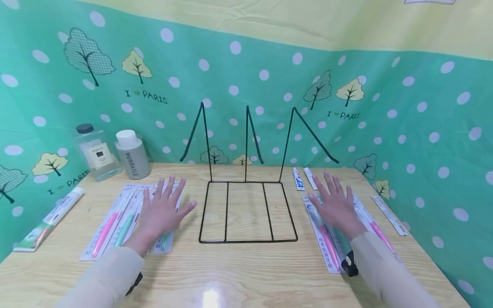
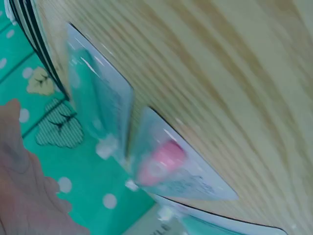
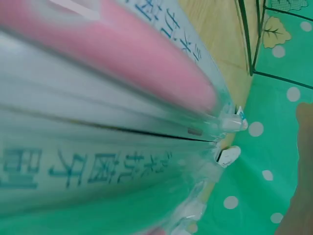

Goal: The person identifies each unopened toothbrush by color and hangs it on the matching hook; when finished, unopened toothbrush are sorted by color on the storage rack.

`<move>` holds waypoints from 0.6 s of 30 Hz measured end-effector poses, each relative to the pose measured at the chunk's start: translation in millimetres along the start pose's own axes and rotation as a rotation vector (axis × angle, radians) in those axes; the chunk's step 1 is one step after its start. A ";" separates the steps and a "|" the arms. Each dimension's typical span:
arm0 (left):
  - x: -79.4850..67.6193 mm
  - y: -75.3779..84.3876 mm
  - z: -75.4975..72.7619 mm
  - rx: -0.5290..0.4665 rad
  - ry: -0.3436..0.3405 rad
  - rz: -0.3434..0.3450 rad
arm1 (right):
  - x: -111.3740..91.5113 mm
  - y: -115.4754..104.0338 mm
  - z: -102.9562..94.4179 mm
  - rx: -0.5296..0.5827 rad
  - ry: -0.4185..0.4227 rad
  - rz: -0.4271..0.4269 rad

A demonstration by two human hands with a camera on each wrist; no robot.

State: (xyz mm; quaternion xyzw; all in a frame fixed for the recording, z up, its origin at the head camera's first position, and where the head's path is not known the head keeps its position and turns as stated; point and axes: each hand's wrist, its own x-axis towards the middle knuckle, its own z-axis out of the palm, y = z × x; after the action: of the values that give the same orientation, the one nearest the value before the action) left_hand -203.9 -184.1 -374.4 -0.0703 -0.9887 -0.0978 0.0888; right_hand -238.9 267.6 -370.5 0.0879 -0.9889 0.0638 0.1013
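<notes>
In the head view my left hand [image 1: 159, 211], fingers spread, is over several packaged toothbrushes on the left; a pink one [image 1: 105, 234] and a green one [image 1: 125, 229] show beside it. Spread likewise, my right hand [image 1: 337, 205] overlaps another group of packaged toothbrushes, among them a pink one [image 1: 330, 248]. Neither hand grips anything. Between them stands a black wire rack [image 1: 248, 241] with three bent uprights. The left wrist view shows a green toothbrush pack [image 2: 98, 93] and a pink one [image 2: 164, 161] close up. A pink pack [image 3: 146, 63] fills much of the right wrist view.
Back left are a clear bottle [image 1: 101, 156] with a dark cap and a grey bottle [image 1: 132, 156] with a white cap. A toothpaste tube [image 1: 54, 218] lies at the left edge. Two small tubes [image 1: 298, 179] lie behind my right hand, a narrow white packet [image 1: 389, 215] farther right.
</notes>
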 end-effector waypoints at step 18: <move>-15.6 40.1 13.1 -0.074 -0.074 0.151 | -23.0 26.6 -23.9 0.142 0.113 -0.016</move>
State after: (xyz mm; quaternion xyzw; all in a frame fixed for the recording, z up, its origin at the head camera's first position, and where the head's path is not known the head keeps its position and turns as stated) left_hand -184.6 -144.4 -382.7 -0.1514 -0.9789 -0.1248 0.0566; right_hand -217.2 300.7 -355.1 0.0991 -0.9738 0.1380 0.1509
